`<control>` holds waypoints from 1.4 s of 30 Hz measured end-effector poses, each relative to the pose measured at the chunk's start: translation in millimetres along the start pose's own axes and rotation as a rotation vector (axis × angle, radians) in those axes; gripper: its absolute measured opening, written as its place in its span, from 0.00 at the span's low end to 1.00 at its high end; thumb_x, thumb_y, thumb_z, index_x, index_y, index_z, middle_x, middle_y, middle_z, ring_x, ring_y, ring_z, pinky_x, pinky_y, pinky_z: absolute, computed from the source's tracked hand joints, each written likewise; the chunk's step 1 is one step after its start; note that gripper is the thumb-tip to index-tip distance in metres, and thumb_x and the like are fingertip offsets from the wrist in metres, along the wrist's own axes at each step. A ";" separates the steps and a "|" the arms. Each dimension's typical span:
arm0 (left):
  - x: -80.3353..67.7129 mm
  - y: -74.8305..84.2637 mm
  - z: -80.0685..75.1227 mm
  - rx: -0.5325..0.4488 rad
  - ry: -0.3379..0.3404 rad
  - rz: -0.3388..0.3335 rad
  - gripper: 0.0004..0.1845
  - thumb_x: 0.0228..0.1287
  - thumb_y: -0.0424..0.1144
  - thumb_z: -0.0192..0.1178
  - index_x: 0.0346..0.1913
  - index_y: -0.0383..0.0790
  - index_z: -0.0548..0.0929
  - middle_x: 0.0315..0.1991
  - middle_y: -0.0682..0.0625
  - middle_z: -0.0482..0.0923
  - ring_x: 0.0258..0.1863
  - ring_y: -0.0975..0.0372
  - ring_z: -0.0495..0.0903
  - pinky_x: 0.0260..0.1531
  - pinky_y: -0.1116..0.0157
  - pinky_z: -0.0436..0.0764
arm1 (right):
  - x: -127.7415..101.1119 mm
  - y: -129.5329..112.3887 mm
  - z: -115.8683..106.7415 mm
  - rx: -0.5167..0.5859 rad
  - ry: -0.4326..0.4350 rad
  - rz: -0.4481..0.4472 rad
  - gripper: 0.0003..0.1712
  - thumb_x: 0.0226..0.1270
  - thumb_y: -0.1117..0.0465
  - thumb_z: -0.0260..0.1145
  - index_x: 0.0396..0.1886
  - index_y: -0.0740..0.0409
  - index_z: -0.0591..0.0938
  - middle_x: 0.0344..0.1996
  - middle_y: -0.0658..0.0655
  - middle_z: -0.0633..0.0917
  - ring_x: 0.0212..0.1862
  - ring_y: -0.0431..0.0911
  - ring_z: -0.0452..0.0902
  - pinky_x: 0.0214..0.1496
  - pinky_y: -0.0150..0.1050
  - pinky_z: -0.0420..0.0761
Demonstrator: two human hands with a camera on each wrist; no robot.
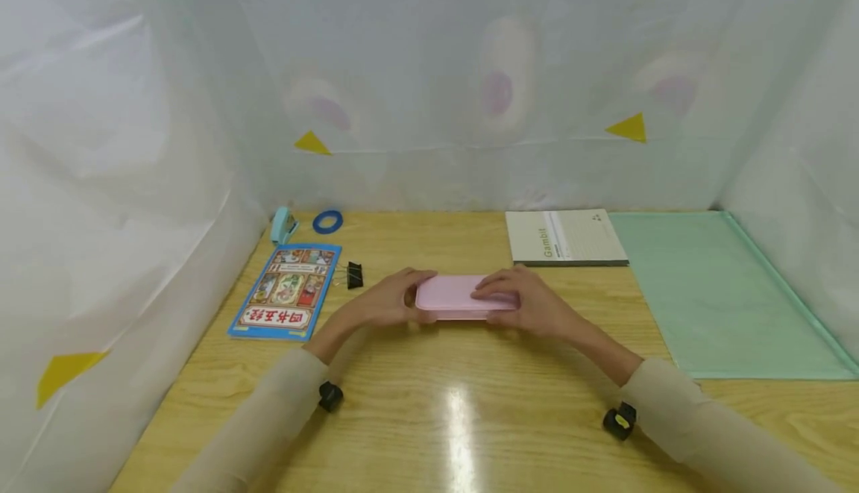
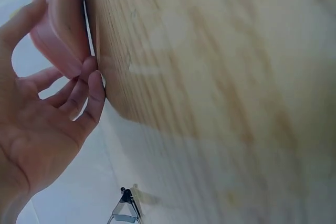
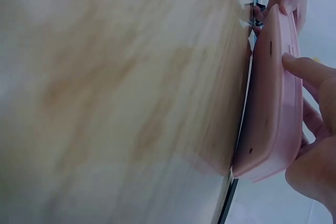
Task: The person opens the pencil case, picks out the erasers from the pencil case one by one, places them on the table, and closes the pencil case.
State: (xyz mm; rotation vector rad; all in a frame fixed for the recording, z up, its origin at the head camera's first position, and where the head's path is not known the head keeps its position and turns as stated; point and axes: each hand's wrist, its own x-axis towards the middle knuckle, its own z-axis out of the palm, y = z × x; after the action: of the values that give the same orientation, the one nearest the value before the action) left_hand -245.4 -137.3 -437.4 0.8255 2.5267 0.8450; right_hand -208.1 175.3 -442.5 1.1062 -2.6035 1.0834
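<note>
A pink pencil case (image 1: 448,293) with rounded corners lies crosswise at the middle of the wooden table, lid up. My left hand (image 1: 392,299) grips its left end; in the left wrist view the thumb lies along one side and the other fingers are at the end and lower edge. On the right part, my right hand (image 1: 535,305) holds the case with fingers over the lid and thumb at the near side. The right wrist view shows the underside of the case (image 3: 262,108) with small dark slots, tilted up off the table. Its inside is hidden.
Left of the hands lie a blue-edged book (image 1: 285,291), a black binder clip (image 1: 354,275), a light blue stapler (image 1: 283,224) and a blue ring of tape (image 1: 327,221). Behind to the right is a Gambit notebook (image 1: 567,236), beside a green mat (image 1: 731,299).
</note>
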 end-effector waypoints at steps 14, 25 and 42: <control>3.5 -8.1 -2.5 -0.145 -0.023 0.017 0.50 0.67 0.56 0.69 0.84 0.47 0.55 0.68 0.47 0.73 0.56 0.59 0.80 0.60 0.53 0.77 | 11.0 -10.7 -2.2 -0.138 0.044 0.040 0.20 0.54 0.57 0.81 0.50 0.45 0.93 0.44 0.45 0.92 0.40 0.41 0.78 0.42 0.40 0.78; 3.5 -7.7 -9.6 -0.172 -0.071 0.029 0.49 0.68 0.53 0.70 0.84 0.45 0.54 0.71 0.45 0.71 0.58 0.56 0.80 0.60 0.52 0.77 | 14.4 -5.2 -2.3 -0.231 0.096 -0.115 0.19 0.48 0.58 0.80 0.44 0.47 0.94 0.35 0.46 0.92 0.31 0.36 0.76 0.31 0.32 0.75; 5.2 -10.4 -13.1 -0.191 -0.079 0.046 0.46 0.71 0.49 0.68 0.82 0.40 0.56 0.68 0.45 0.73 0.60 0.55 0.78 0.61 0.53 0.77 | 19.8 -4.2 -2.0 -0.321 0.166 -0.310 0.16 0.48 0.59 0.80 0.40 0.54 0.94 0.22 0.47 0.85 0.24 0.36 0.70 0.25 0.31 0.70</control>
State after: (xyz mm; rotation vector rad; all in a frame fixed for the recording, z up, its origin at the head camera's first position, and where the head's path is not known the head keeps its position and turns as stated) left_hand -260.1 -146.4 -434.8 0.8394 2.3243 1.0287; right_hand -220.0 162.9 -431.6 1.2266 -2.2740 0.6356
